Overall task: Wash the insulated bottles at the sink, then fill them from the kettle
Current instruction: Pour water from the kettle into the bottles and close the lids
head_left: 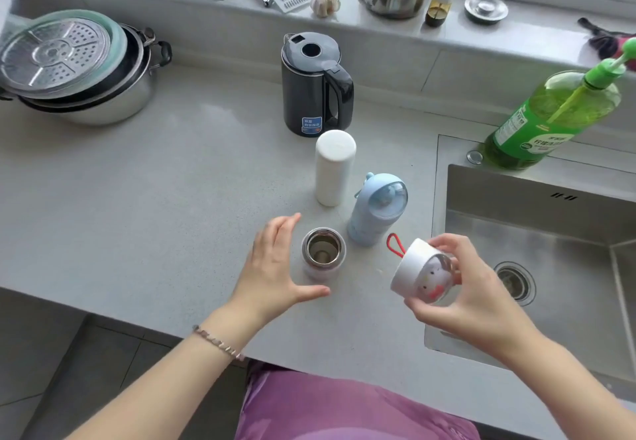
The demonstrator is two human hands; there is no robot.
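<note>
Bottle uncapped, steel-lined; white domed lid — in right hand

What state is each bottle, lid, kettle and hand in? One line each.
Small bottle: upright, uncapped.
Domed lid: off, held in the right hand.
Blue bottle: upright, capped.
White bottle: upright, capped.
Kettle: upright, lid closed.
Left hand: fingers straight, beside the small bottle.
Right hand: grips the domed lid.

Bright, soft daylight from above; wide-angle bending at edges.
</note>
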